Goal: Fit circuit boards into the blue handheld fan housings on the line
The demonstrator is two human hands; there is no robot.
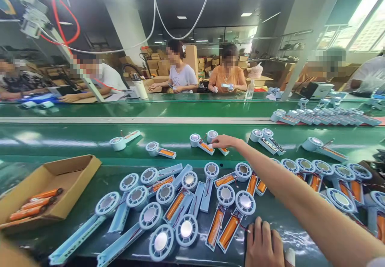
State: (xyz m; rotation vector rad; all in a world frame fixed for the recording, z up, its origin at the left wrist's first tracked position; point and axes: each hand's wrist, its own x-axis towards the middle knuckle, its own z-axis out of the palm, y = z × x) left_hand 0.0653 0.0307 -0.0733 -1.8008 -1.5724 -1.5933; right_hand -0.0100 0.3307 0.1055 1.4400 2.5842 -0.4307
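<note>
Forward reaches right hand point(223, 141), fingers at fan point(203, 146); left hand point(264, 243) rests knuckles-up; both grips unclear.

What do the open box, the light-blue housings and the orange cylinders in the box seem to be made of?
Open box: probably cardboard, matte brown, with thin folded walls.
Light-blue housings: likely moulded plastic, satin finish, judging by their even colour and thin spokes.
Orange cylinders: perhaps plastic-wrapped, by their smooth shine; the core is hidden.
</note>
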